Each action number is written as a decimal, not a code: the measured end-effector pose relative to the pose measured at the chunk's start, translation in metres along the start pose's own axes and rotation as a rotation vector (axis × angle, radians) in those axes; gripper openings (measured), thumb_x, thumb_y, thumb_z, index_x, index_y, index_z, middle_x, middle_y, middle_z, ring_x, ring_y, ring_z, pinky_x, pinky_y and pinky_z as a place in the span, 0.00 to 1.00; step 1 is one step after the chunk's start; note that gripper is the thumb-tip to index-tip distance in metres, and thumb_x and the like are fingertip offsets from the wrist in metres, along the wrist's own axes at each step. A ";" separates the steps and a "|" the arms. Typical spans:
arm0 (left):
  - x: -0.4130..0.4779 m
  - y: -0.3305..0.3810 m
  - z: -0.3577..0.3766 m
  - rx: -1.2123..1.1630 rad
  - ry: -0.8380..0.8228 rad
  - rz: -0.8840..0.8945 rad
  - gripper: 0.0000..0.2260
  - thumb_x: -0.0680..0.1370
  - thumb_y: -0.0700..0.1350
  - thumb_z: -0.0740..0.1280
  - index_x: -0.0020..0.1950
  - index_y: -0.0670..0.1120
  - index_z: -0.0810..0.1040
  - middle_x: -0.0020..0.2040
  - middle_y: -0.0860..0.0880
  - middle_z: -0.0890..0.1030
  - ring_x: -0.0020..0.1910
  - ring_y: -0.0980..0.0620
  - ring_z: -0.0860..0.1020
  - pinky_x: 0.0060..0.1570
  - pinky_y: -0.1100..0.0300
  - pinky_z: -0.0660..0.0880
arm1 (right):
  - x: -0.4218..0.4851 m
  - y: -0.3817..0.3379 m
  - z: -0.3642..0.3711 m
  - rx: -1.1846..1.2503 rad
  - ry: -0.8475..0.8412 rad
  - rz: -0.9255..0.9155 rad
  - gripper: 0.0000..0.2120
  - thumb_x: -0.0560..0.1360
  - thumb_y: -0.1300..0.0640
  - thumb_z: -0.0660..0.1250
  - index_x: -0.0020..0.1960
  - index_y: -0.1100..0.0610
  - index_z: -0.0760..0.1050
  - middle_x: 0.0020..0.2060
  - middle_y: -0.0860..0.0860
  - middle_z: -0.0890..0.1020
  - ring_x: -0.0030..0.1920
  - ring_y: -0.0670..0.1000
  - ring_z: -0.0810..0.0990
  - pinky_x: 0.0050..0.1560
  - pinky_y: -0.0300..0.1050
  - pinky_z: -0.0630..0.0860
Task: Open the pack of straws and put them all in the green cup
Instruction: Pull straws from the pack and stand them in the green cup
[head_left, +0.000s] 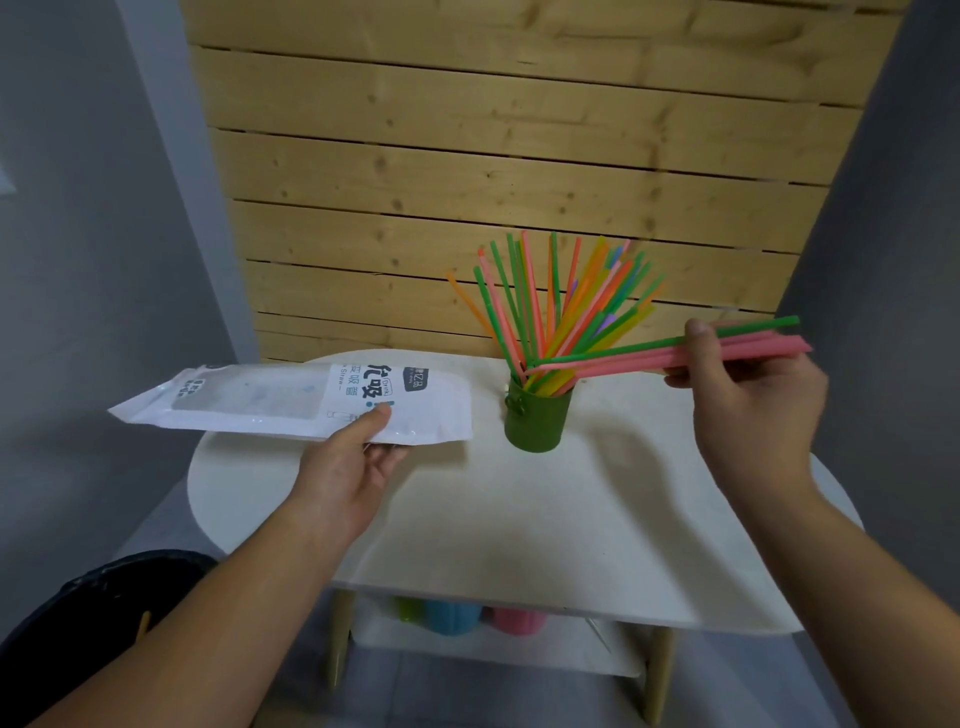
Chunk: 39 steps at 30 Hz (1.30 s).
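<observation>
The green cup (538, 415) stands upright near the middle of the white table (519, 519), holding several colourful straws (550, 301) that fan out above it. My right hand (748, 395) pinches a small bunch of pink and green straws (649, 353) to the right of the cup; their left tips reach the cup's rim. My left hand (353, 462) grips the lower edge of the white straw pack (291, 402), held flat above the table's left side. The pack looks flat; I cannot tell whether straws remain inside.
A wooden slat wall (493, 156) rises behind the table. Green, blue and pink cups (467, 616) sit on the shelf below the tabletop. A dark bin (93, 613) stands at the lower left. Grey walls flank both sides.
</observation>
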<state>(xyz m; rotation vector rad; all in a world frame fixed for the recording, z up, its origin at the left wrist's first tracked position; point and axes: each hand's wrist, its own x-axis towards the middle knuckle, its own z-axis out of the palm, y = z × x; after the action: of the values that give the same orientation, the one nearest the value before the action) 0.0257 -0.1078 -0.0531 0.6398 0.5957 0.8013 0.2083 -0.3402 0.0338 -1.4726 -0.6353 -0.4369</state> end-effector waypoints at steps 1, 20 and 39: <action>0.000 -0.001 0.000 0.007 -0.005 -0.002 0.17 0.79 0.33 0.69 0.66 0.46 0.80 0.57 0.47 0.88 0.52 0.49 0.87 0.46 0.54 0.85 | 0.000 0.001 0.002 -0.026 -0.023 -0.009 0.07 0.76 0.47 0.70 0.40 0.45 0.80 0.34 0.42 0.85 0.35 0.48 0.86 0.39 0.48 0.84; -0.004 -0.006 -0.005 0.090 -0.069 -0.015 0.14 0.78 0.33 0.70 0.61 0.46 0.82 0.53 0.46 0.89 0.51 0.48 0.88 0.40 0.56 0.85 | -0.002 0.027 0.062 -0.274 -0.241 -0.143 0.10 0.75 0.46 0.70 0.39 0.50 0.78 0.34 0.45 0.83 0.36 0.44 0.82 0.39 0.53 0.81; -0.004 -0.005 -0.005 0.088 -0.106 -0.016 0.14 0.78 0.33 0.70 0.61 0.46 0.82 0.54 0.46 0.89 0.51 0.48 0.88 0.41 0.56 0.85 | -0.005 0.044 0.093 -0.304 -0.310 -0.038 0.12 0.77 0.48 0.68 0.43 0.57 0.79 0.35 0.52 0.83 0.37 0.53 0.82 0.40 0.56 0.81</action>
<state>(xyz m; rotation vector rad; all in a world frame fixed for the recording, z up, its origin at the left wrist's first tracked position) 0.0216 -0.1124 -0.0592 0.7524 0.5410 0.7249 0.2206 -0.2452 -0.0043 -1.8405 -0.8712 -0.3472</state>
